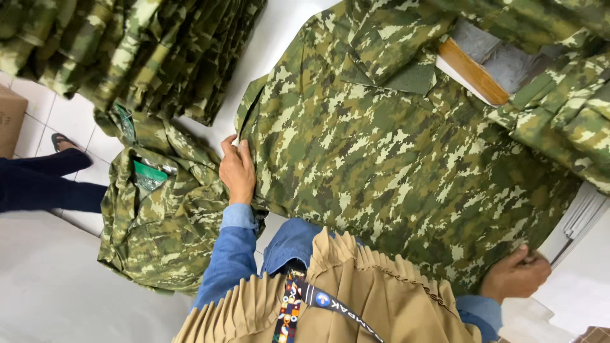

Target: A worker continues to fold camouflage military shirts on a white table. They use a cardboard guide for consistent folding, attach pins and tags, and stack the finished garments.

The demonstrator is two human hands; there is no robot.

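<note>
A white counter (279, 38) fills the middle of the view from the head camera, almost wholly covered by a camouflage jacket (394, 165) spread flat in green, tan and olive, its collar turned toward the far edge. The jacket lies between the person's two hands, which hold its opposite sides.

Beyond the left hand, a stack of folded camouflage garments (146, 51) runs along the counter's far left side. Just to the left of that hand, a crumpled camouflage jacket (159, 222) hangs off the counter's edge, a green tag showing inside it. Past the right hand, more camouflage clothing (565, 114) is heaped at the far right, with a wooden strip (473, 71) and grey material beside it.

Below and to the left lies a floor of pale tiles (63, 114), where another person's dark trouser leg (44, 181) and sandalled foot (62, 141) stand near a brown carton (11, 117).

The left hand (237, 170), in a blue sleeve, has its grip closed on the jacket's left edge, fingers curled over the cloth. The right hand (518, 274) pinches the jacket's lower right corner, its grip clamped on the fabric.
</note>
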